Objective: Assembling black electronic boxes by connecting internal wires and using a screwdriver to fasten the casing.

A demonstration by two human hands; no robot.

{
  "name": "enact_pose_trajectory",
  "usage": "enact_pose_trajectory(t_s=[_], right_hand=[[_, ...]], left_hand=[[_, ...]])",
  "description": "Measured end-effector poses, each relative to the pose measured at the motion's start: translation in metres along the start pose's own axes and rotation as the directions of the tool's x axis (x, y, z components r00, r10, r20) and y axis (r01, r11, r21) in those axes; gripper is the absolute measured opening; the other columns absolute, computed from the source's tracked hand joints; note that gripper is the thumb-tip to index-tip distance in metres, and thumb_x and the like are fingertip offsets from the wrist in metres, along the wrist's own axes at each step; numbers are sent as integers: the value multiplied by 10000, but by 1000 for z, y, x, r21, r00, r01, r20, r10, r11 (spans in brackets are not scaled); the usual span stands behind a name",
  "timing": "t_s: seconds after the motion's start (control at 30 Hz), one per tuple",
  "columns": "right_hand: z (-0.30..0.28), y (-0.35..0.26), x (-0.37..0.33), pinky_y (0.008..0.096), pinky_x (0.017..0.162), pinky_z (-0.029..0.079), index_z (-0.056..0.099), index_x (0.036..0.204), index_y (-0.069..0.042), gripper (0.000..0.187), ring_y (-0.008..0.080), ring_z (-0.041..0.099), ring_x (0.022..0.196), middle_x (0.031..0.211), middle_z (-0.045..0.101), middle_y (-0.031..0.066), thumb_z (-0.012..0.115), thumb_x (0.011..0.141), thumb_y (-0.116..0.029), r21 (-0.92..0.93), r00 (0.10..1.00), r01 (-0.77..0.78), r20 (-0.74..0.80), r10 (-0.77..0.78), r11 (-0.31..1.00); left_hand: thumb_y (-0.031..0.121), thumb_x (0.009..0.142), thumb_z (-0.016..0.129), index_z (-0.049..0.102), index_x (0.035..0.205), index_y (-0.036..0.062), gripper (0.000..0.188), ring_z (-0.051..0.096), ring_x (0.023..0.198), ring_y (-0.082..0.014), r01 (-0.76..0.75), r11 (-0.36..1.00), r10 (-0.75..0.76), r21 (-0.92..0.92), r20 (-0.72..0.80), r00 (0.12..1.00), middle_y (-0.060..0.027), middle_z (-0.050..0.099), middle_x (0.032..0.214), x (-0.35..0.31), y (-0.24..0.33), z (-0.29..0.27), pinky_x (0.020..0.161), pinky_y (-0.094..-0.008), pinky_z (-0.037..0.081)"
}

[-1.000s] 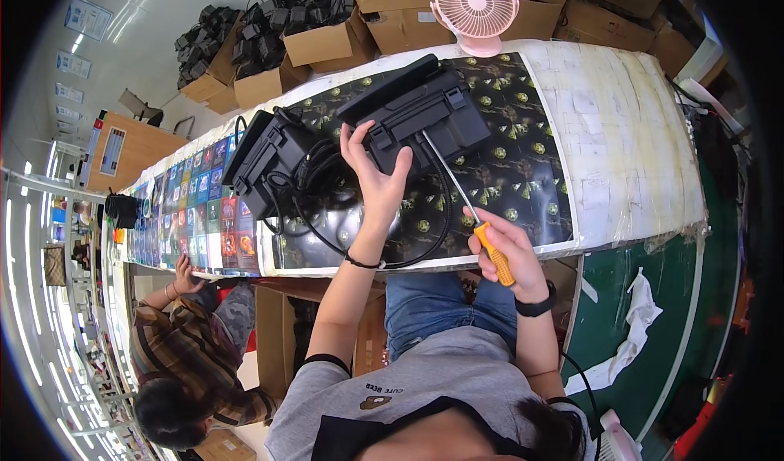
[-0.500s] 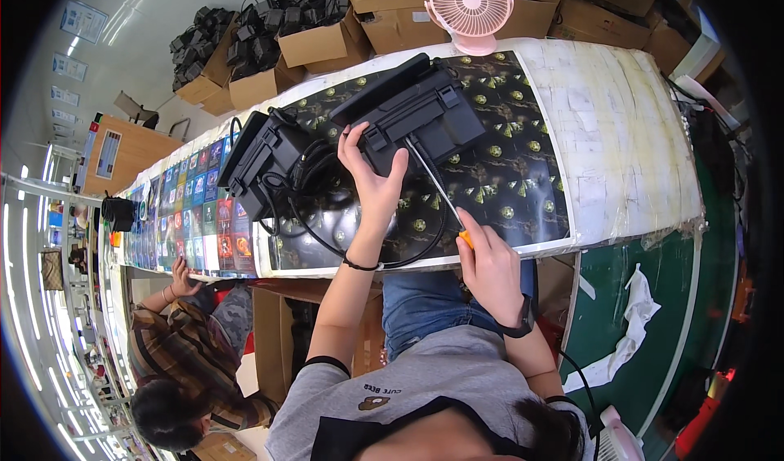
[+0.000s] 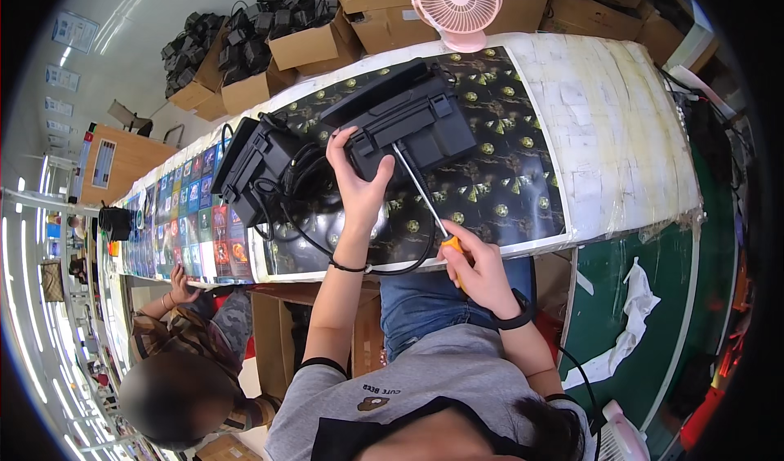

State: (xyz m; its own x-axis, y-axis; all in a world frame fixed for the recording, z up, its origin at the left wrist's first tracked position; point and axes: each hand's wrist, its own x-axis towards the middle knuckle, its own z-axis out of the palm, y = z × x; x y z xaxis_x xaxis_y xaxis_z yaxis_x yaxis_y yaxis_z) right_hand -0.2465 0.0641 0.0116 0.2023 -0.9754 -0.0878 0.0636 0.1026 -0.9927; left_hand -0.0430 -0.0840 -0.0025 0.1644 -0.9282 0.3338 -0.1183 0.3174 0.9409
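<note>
On the dark patterned mat lies a black boxy plastic device [image 3: 433, 126] with a flat panel along its far side and a cable. My left hand [image 3: 356, 185] grips its near left part, thumb and fingers spread around the edge. In my right hand [image 3: 480, 271] is a screwdriver [image 3: 421, 185] with an orange handle and a long metal shaft. Its tip meets the device's near side, beside my left thumb; the exact spot of contact is too small to tell. Left of my left hand sits a second black device [image 3: 255, 167] with coiled black cables [image 3: 306, 171].
A pink fan [image 3: 459, 8] stands at the table's far edge. Open cardboard boxes [image 3: 314, 48] and piled black devices [image 3: 193, 46] lie beyond. A co-worker's hand [image 3: 183, 285] rests at the table edge on the left. White crumpled material [image 3: 637, 302] lies on the green surface at right.
My right hand has shifted slightly left and down and turned, showing more of the orange handle. The screwdriver tip stays at the device. The co-worker's head has moved toward the lower middle.
</note>
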Motion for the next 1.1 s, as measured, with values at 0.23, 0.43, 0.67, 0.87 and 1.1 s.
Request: enact_pose_trajectory(t_s=[0.23,0.43,0.67,0.87,1.1], right_hand=[[-11,-10,-9,199,544,448,494,1465,-37,417,52,544,629,858,620,32,521,1055,-108,589,952,-302,230,203,749],[-56,-19,-34,225,734,475,634,1245,-61,441,39,568,749,817,588,-19,789,838,10,163,982,157,75,-171,974],[-71,-25,27,167,592,471,412,1059,-119,272,54,593,797,1202,686,152,652,973,-23,192,840,367,-490,-235,910],[-75,-29,50,308,955,446,435,956,-135,306,142,577,1108,1154,732,140,725,931,-42,184,828,525,-336,-449,831],[-89,-27,59,361,1059,391,464,855,-163,370,195,512,1260,1022,770,127,816,847,-50,137,754,656,-62,-654,742]], left_hand=[[40,738,797,455,1365,93,716,331,1420,-288,-97,995,97,-9,-6,995,-157,301,1488,-9,-3,0,1187,-387,229],[-38,705,745,441,1302,103,684,397,1369,-265,-55,992,53,-116,-15,998,-139,285,1542,-24,6,-11,1151,-373,303],[0,711,753,422,1320,120,703,456,1272,-210,197,877,-146,-439,147,978,-90,443,1393,-65,44,-19,1099,-331,343],[-25,674,678,425,1325,88,707,525,1208,-221,404,744,-270,-532,314,910,-95,510,1296,-70,67,-30,1067,-333,408],[-61,689,556,471,1352,48,678,627,1138,-267,655,492,-465,-573,463,754,-158,582,1248,-58,78,-40,989,-344,532]])
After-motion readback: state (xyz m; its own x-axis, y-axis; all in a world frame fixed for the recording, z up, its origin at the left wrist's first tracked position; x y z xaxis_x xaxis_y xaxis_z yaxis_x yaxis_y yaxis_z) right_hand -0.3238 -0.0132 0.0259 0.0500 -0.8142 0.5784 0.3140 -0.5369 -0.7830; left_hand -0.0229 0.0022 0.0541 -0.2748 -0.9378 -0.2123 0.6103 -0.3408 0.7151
